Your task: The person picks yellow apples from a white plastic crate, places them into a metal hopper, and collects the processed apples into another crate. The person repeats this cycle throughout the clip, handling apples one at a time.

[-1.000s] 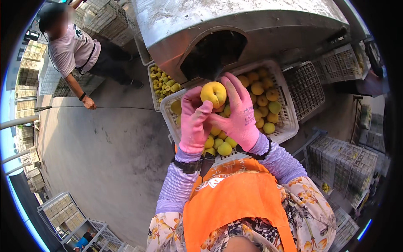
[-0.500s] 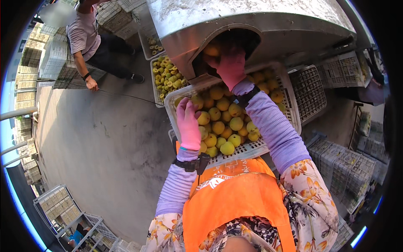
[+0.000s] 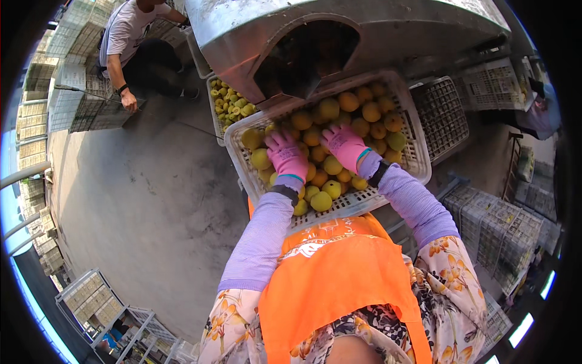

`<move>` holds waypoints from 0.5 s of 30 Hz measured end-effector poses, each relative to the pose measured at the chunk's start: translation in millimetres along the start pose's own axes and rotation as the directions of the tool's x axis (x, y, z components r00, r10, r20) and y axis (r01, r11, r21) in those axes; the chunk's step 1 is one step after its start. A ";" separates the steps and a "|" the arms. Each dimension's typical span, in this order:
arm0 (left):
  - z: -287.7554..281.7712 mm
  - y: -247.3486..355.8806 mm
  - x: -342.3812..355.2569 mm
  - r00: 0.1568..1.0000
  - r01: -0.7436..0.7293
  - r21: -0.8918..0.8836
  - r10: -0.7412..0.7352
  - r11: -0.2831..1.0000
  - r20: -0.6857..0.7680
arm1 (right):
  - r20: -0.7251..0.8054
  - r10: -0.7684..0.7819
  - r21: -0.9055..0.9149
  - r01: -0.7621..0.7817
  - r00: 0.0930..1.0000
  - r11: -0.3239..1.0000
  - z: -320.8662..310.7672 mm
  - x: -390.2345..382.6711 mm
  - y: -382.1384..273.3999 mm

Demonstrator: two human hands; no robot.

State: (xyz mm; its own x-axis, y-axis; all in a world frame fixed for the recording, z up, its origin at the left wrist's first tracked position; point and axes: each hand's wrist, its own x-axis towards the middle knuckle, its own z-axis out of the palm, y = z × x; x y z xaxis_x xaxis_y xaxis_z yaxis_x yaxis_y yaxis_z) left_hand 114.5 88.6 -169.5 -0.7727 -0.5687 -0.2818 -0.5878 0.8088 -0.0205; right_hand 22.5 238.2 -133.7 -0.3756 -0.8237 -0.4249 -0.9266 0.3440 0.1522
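Both of my hands wear pink gloves and rest on round yellow-orange fruits [image 3: 332,189], which look like peaches. The fruits fill a white slotted plastic crate [image 3: 348,205] in front of me. My left hand [image 3: 287,156] lies over the left part of the heap, fingers spread. Close beside it, my right hand [image 3: 344,147] presses on the middle of the heap with its fingers apart. Neither hand grips a fruit. Fruits under the palms are hidden. Just beyond the crate is the dark opening [image 3: 309,54] of a metal machine [image 3: 412,30].
A crate of cut green-yellow fruit pieces [image 3: 231,103] stands left of the machine. To the right is a dark grid crate [image 3: 439,112]. Another person [image 3: 130,48] bends at the upper left. Stacked crates [image 3: 494,227] stand at the right, with concrete floor [image 3: 151,200] on the left.
My right hand has come out of the machine's opening and down onto the fruits. My left hand has moved right and lies flatter on them. The other person is bent lower.
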 end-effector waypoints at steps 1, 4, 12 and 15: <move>1.8 3.1 -1.9 0.999 0.006 -0.034 -0.007 0.999 -0.046 | 0.108 -0.086 -0.146 0.101 0.990 0.984 15.3 1.1 -0.7; 18.7 3.2 11.0 0.981 0.034 -0.067 -0.046 0.997 -0.190 | -0.006 -0.071 -0.060 0.070 0.997 0.996 29.3 10.6 6.7; -9.7 -8.5 41.5 0.979 0.102 -0.196 -0.064 0.975 0.193 | -0.145 0.050 0.480 0.026 0.988 0.877 26.5 -4.9 31.1; -12.6 -16.1 35.0 0.951 0.187 -0.318 -0.090 0.930 0.295 | -0.185 0.230 0.787 0.004 0.955 0.617 7.4 -30.9 22.0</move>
State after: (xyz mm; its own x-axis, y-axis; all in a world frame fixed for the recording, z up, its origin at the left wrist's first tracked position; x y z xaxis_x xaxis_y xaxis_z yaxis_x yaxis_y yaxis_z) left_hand 93.9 53.8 -166.9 -0.6115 -0.5696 -0.5492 -0.7667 0.5981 0.2333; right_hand 13.8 274.6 -123.8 -0.5761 -0.7911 -0.2056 -0.5566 0.5640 -0.6100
